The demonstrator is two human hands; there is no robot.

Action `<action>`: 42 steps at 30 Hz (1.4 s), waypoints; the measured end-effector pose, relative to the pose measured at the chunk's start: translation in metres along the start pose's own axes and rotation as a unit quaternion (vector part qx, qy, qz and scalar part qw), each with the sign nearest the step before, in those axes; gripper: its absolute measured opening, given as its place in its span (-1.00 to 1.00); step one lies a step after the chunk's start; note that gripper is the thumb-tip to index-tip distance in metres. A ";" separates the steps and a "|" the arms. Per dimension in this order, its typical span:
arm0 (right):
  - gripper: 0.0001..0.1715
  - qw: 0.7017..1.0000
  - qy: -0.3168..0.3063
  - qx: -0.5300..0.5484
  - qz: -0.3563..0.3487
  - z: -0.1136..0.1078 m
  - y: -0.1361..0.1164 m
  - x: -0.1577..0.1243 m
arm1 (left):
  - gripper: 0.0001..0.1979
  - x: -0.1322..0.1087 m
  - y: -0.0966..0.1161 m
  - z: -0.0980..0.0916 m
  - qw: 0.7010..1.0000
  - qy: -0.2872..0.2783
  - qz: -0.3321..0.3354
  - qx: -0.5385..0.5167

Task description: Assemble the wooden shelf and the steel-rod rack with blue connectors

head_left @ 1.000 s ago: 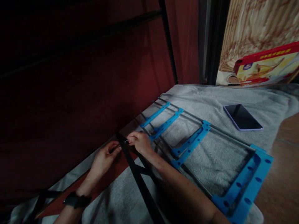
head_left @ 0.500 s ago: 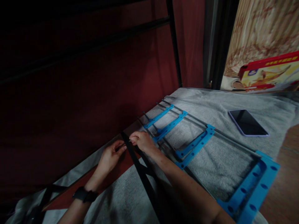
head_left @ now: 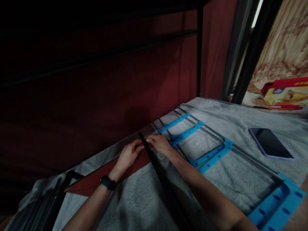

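Note:
A long black bar (head_left: 157, 168) runs between my two hands, its far end near the dark red panel. My left hand (head_left: 130, 155), with a dark watch (head_left: 107, 183) on its wrist, pinches at the bar's left side near that end. Something thin shows at its fingertips, too small and dark to name. My right hand (head_left: 159, 144) has its fingers closed against the bar's right side; what they hold is hidden. Under the left hand lies a reddish-brown board (head_left: 106, 175) on the grey cloth.
To the right, a rack of blue brackets (head_left: 218, 157) and metal rods (head_left: 255, 160) lies on the grey cloth (head_left: 233, 128). Beyond it is a phone (head_left: 270, 142). The dark red panel (head_left: 115, 106) stands behind my hands. A red and yellow box (head_left: 286, 96) is at far right.
The view has shifted, so everything sits further right and lower. The black bar has turned, hiding its second rail and cross-piece. Both hands stay at its far end.

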State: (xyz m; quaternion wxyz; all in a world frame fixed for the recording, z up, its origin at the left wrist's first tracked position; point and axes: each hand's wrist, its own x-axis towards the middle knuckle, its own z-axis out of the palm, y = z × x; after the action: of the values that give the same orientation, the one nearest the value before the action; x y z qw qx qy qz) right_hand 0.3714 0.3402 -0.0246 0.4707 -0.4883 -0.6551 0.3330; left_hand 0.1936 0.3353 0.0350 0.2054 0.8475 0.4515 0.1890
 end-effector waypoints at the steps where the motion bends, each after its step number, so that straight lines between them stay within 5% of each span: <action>1: -0.71 1.000 -0.007 0.005 0.005 0.000 0.000 0.000 | -0.72 0.000 0.000 0.000 1.000 0.007 0.005 0.004; 6: -0.50 0.997 -0.036 0.031 0.058 0.001 -0.001 0.001 | -0.78 -0.002 0.001 0.003 0.999 0.032 0.015 0.011; 14: -0.42 0.974 0.043 -0.217 0.057 0.008 -0.011 -0.006 | -0.79 -0.006 0.002 0.006 0.999 0.047 0.008 0.025; 21: -0.31 0.956 0.072 -0.263 0.111 0.014 -0.016 -0.011 | -0.78 -0.006 0.000 0.006 0.999 0.049 0.009 0.015; 42: -0.47 0.955 0.063 -0.278 0.077 0.023 -0.012 -0.016 | -0.76 -0.009 -0.008 0.007 0.998 0.062 0.004 0.030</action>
State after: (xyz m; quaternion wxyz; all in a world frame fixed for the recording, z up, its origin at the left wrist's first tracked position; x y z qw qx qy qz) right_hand 0.3474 0.3213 -0.0259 0.3295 -0.6686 -0.6516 0.1412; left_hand 0.1866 0.3304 0.0239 0.1511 0.8416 0.4656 0.2283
